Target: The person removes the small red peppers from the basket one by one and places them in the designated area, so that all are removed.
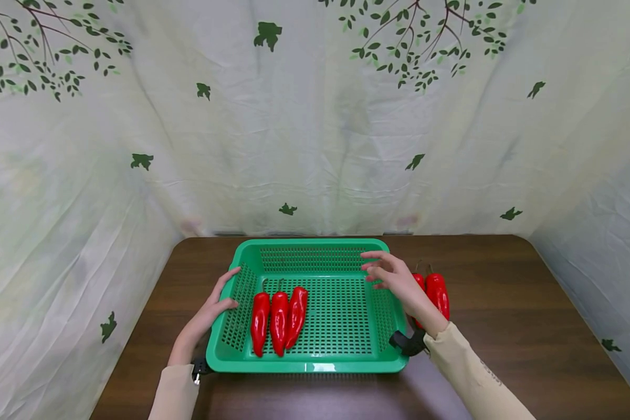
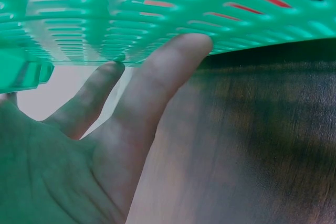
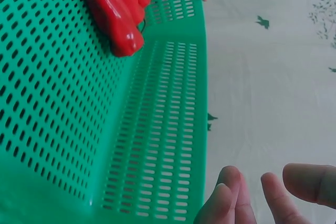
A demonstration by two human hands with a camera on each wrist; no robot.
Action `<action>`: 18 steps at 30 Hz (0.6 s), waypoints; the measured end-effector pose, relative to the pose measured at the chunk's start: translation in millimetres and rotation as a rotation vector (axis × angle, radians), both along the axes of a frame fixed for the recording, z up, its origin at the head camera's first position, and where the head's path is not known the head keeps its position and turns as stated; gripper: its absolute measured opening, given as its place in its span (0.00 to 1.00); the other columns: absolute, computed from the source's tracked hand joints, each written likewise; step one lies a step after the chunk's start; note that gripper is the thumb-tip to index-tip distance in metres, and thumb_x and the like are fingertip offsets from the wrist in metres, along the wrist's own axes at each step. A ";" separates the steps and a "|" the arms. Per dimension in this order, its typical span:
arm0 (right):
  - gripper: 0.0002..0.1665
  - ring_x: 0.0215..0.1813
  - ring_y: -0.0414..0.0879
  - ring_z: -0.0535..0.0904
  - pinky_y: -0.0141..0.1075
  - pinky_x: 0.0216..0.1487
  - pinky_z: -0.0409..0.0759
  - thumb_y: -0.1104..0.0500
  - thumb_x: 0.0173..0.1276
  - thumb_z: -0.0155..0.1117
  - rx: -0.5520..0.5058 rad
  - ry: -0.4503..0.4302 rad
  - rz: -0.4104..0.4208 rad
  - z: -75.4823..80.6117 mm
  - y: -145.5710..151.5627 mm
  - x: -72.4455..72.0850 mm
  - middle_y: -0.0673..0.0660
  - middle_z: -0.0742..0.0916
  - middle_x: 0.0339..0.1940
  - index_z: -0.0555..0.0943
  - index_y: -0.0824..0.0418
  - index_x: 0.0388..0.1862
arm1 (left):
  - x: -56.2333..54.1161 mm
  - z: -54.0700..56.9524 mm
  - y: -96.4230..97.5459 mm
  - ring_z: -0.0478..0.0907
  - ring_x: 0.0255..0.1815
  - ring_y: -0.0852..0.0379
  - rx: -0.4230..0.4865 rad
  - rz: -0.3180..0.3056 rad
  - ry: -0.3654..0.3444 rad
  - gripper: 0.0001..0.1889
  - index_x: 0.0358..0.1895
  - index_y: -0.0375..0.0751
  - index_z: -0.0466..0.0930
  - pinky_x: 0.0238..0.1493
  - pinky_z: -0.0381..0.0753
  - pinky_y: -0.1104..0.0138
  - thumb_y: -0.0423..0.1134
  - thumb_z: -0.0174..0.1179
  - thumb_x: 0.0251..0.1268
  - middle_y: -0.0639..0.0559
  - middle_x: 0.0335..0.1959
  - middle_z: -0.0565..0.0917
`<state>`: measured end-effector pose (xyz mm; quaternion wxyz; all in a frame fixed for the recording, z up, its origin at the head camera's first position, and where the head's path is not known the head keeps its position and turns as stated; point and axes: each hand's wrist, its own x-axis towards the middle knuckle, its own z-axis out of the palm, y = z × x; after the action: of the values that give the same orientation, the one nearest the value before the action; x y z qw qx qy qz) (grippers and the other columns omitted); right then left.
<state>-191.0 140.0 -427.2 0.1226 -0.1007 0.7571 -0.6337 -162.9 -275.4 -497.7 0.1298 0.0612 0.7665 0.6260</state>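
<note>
Right forearm (image 1: pixel 464 364) partly hides red peppers (image 1: pixel 438 291) — just beside the basket (image 1: pixel 268 366).

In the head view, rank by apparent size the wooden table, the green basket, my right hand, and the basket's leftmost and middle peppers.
Largest to smallest:
1. Wooden table
2. Green basket
3. Right hand
4. Leftmost pepper and middle pepper: too alike to rank.

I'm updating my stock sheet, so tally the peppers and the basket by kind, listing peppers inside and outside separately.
Red peppers inside the green basket: 3
Loose red peppers on the table, partly hidden: 2 visible
Green basket: 1
Total: 6 visible
</note>
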 end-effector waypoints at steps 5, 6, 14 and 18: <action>0.21 0.43 0.51 0.80 0.42 0.44 0.78 0.61 0.72 0.52 -0.001 -0.007 0.001 -1.4 -8.9 -0.7 0.62 0.82 0.51 0.72 0.63 0.63 | -0.1 -1.0 -0.6 0.57 0.63 0.28 -0.001 -0.004 0.000 0.37 0.75 0.55 0.44 0.45 0.78 0.51 0.32 0.45 0.63 0.37 0.72 0.44; 0.21 0.43 0.51 0.80 0.44 0.45 0.78 0.61 0.72 0.52 -0.004 -0.009 0.003 -2.0 -10.6 -0.7 0.62 0.81 0.51 0.72 0.63 0.63 | -0.1 -1.0 -0.6 0.57 0.63 0.28 0.000 -0.006 0.001 0.37 0.75 0.55 0.44 0.46 0.78 0.50 0.31 0.45 0.63 0.37 0.72 0.44; 0.21 0.43 0.52 0.80 0.48 0.46 0.78 0.63 0.72 0.51 -0.024 -0.017 0.011 -7.2 -24.5 -0.3 0.63 0.81 0.50 0.72 0.62 0.63 | -0.3 -0.9 -0.4 0.58 0.63 0.27 0.005 -0.005 -0.004 0.37 0.75 0.55 0.44 0.46 0.78 0.50 0.32 0.45 0.63 0.37 0.72 0.44; 0.21 0.43 0.52 0.80 0.46 0.45 0.78 0.63 0.72 0.51 -0.026 -0.024 0.016 -9.5 -31.3 0.0 0.61 0.82 0.49 0.72 0.63 0.63 | -0.1 -0.4 -0.2 0.58 0.63 0.27 0.007 -0.004 -0.005 0.38 0.75 0.55 0.43 0.46 0.78 0.50 0.32 0.45 0.63 0.37 0.72 0.44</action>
<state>-191.0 108.8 -436.6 0.1353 -0.1009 0.7464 -0.6437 -163.0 -275.6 -498.1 0.1326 0.0618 0.7639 0.6285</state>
